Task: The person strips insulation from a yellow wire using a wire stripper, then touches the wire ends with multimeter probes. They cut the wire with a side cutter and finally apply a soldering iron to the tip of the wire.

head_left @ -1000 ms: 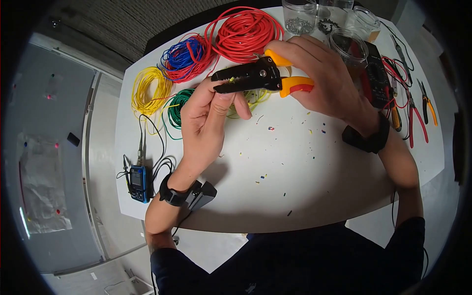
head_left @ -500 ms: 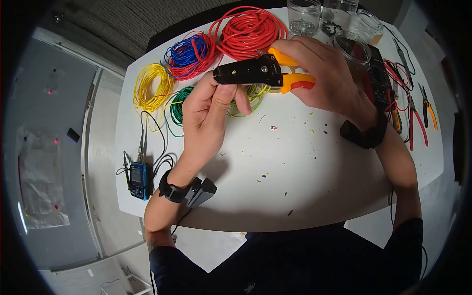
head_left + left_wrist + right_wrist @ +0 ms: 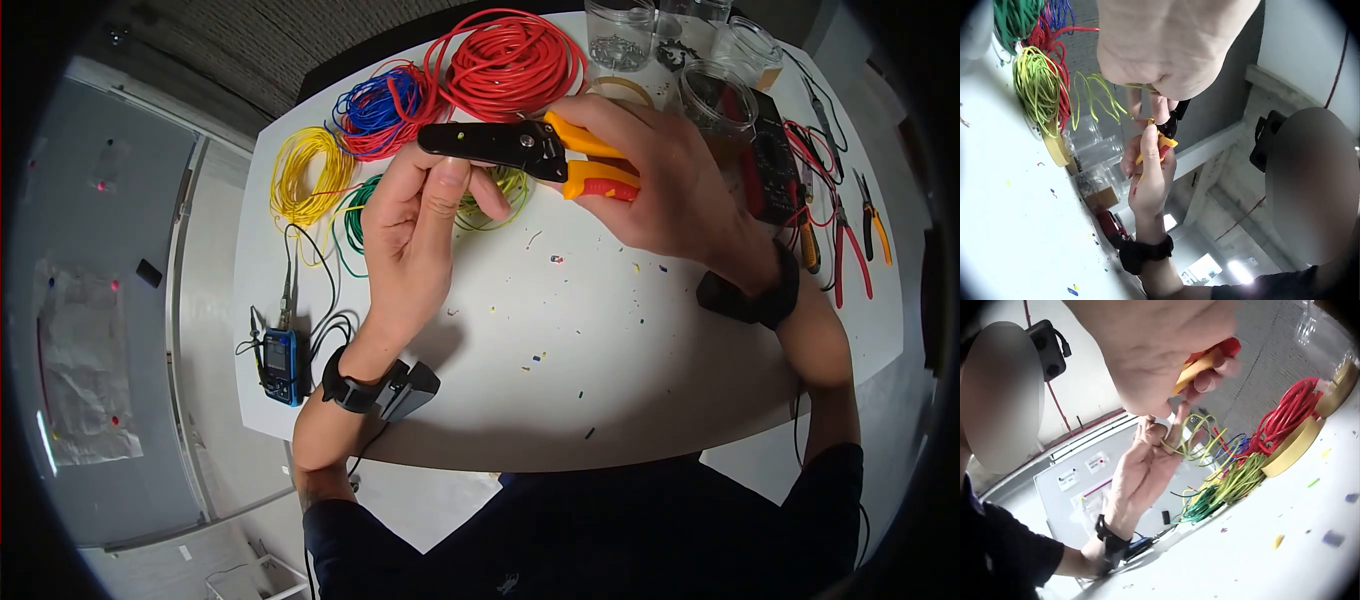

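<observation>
My right hand (image 3: 670, 180) grips the yellow-and-red handles of a black wire stripper (image 3: 490, 143), held up over the table. Its jaws are closed, and a small yellow-green spot shows near their tip. Just below the tip, my left hand (image 3: 412, 235) pinches a yellow-green wire between thumb and forefinger. In the right wrist view that wire (image 3: 1200, 425) runs in loose loops from the left fingers down to its coil (image 3: 1241, 478). The wire's end at the jaws is mostly hidden by the tool and fingers.
Coils of red wire (image 3: 515, 65), blue wire (image 3: 375, 105), yellow wire (image 3: 305, 180) and green wire (image 3: 354, 222) lie at the back left. Clear jars (image 3: 620, 45) stand behind. Pliers (image 3: 852, 245) and a multimeter (image 3: 772, 160) lie right, a small blue-cased meter (image 3: 281, 365) left. Scraps dot the tabletop.
The stripper's jaws, parted a second ago, have closed. Since half a second ago, the tool and left fingertips have shifted slightly left and up, and the handles show more spread.
</observation>
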The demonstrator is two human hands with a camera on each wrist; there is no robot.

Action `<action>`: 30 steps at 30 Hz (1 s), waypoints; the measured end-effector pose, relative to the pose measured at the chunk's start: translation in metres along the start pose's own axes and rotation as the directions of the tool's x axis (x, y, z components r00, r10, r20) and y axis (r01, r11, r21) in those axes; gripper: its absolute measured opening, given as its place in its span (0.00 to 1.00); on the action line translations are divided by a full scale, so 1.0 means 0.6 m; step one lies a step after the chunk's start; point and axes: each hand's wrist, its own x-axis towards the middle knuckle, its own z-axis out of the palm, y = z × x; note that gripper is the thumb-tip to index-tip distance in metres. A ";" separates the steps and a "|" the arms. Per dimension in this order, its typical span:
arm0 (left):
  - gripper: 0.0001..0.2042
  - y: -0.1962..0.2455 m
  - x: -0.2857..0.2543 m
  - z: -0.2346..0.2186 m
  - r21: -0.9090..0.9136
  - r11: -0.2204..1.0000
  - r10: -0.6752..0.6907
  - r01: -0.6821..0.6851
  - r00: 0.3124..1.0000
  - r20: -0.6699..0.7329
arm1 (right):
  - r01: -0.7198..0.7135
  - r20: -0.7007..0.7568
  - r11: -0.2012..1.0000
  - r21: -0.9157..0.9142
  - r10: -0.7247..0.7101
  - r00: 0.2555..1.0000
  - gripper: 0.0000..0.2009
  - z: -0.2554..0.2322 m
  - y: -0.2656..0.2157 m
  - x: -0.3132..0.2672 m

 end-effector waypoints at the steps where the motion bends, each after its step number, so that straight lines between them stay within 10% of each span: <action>1: 0.13 -0.002 0.001 -0.001 0.003 1.000 0.011 -0.011 1.000 -0.002 | -0.038 0.007 0.997 0.064 0.038 0.999 0.27 0.002 -0.004 -0.001; 12: 0.13 -0.010 0.008 -0.007 -0.063 0.995 0.077 -0.072 0.994 0.076 | -0.466 0.373 0.749 0.471 0.309 0.875 0.22 -0.022 -0.023 0.010; 14: 0.13 -0.017 0.003 -0.010 -0.056 0.998 0.048 -0.042 0.993 0.104 | -0.766 0.669 0.186 0.615 0.391 0.632 0.26 -0.057 -0.029 0.030; 23: 0.12 -0.007 0.007 0.002 -0.054 0.998 0.040 -0.037 0.998 0.049 | -0.632 0.429 0.561 0.534 0.464 0.775 0.29 -0.064 -0.038 0.035; 25: 0.11 -0.005 0.007 0.001 0.032 0.998 0.044 -0.045 0.998 0.036 | -0.783 0.625 0.233 0.577 0.492 0.607 0.30 -0.073 -0.049 0.033; 28: 0.11 0.012 0.007 0.003 0.317 0.948 -0.041 0.042 0.999 -0.011 | -0.750 0.712 -0.104 0.653 0.422 0.561 0.36 -0.062 -0.043 0.025; 30: 0.11 0.021 0.010 0.008 0.373 0.926 -0.054 0.061 0.998 -0.028 | -0.752 0.707 -0.073 0.656 0.409 0.577 0.36 -0.069 -0.045 0.019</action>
